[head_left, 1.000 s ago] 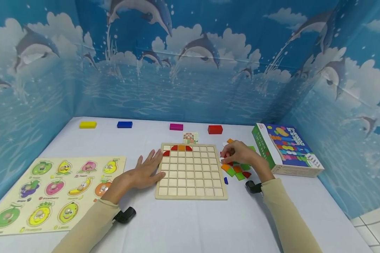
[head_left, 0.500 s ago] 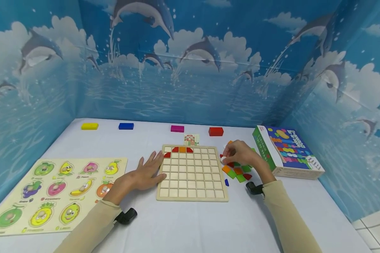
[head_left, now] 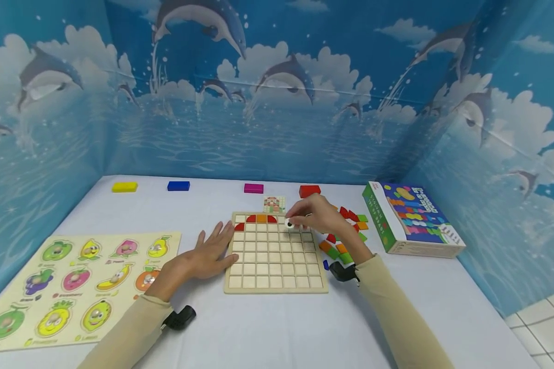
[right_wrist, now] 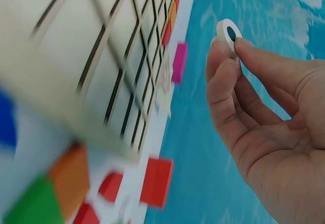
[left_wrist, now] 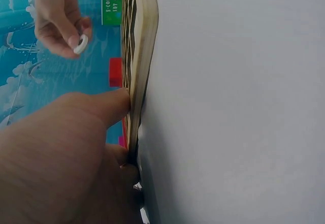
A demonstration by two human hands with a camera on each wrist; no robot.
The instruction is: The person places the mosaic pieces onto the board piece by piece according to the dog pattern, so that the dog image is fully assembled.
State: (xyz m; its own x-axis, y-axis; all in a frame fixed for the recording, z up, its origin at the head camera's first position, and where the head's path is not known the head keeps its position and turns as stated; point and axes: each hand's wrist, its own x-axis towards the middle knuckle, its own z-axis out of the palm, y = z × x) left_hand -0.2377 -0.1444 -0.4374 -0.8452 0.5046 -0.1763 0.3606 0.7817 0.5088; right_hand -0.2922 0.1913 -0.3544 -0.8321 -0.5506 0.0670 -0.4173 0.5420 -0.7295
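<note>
My right hand pinches a small white disc with a black dot between thumb and fingertips, over the upper right part of a wooden grid board. Red quarter-round tiles and an orange square tile lie in cells near the board's top left corner. With fingers spread, my left hand rests at the board's left edge. The left wrist view shows its thumb against the board's side. A small picture card lies just behind the board.
Loose coloured tiles, such as a green one, lie right of the board. A game box stands at the right. A fruit puzzle board lies at the left. Yellow, blue, magenta and red blocks line the back.
My right hand has moved left from the loose tile pile to above the board, carrying the white disc. My left hand has stayed at the board's left edge.
</note>
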